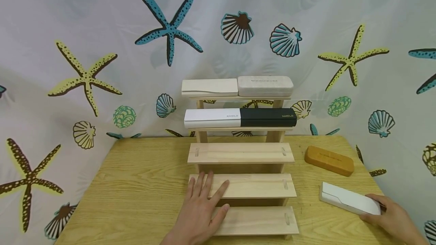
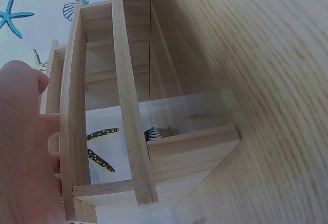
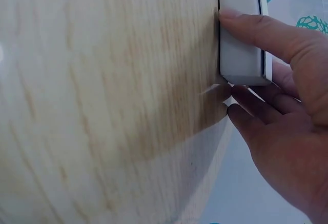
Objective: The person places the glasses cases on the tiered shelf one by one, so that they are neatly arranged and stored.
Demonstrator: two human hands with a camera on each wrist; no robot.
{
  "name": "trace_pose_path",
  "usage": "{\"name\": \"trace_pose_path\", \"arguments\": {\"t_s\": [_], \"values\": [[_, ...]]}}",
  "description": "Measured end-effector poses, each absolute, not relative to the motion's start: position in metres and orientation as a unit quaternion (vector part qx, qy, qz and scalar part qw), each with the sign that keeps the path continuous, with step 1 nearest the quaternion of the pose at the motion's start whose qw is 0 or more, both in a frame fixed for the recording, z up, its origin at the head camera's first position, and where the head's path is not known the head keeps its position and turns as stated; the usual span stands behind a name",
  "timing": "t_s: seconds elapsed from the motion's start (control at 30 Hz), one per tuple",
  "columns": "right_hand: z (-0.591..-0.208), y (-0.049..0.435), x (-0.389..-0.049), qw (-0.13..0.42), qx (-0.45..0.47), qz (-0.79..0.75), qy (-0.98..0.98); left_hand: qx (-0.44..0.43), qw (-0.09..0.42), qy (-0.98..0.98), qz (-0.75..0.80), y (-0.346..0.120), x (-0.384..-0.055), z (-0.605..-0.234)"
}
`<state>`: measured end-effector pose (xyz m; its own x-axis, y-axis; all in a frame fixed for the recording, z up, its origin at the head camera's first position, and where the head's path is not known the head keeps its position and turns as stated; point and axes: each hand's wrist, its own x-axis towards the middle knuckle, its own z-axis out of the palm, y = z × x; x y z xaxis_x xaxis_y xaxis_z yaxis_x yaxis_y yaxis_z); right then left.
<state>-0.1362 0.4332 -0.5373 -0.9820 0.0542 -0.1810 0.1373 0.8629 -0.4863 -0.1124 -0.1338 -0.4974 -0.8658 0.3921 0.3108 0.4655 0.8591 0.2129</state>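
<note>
My left hand [image 1: 201, 211] lies with straight, spread fingers on the second-lowest shelf [image 1: 255, 185] of a stepped wooden rack. In the left wrist view the same hand [image 2: 25, 147] is at the edge of the rack's pale wooden frame [image 2: 76, 116]. Over at the right, my right hand [image 1: 391, 214] grips the near end of a white glasses case [image 1: 347, 198] low over the table. The right wrist view shows the thumb of that hand [image 3: 287, 96] across one side of the case [image 3: 241, 49], with the fingers partly hidden behind it.
An orange-brown case [image 1: 328, 160] lies on the wooden table [image 1: 136, 184] behind the white one. Two pale cases, one of them cream [image 1: 209, 87], fill the rack's top shelf. Below them sit a white case [image 1: 212, 118] and a black case [image 1: 267, 117]. A patterned curtain [image 1: 218, 56] hangs behind.
</note>
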Motion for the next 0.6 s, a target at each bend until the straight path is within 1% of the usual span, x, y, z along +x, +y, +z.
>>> {"name": "trace_pose_path", "arguments": {"t_s": [0.4,0.6], "values": [[-0.5369,0.4337,-0.1341,0.066,0.063,-0.249,0.964,-0.223,0.125,-0.955,-0.147,-0.1341,-0.1125,-0.4979],[-0.5319,0.4323,-0.1350,0.074,0.072,-0.254,0.962,-0.223,0.126,-0.956,-0.145,-0.1343,-0.1125,-0.4982]]}}
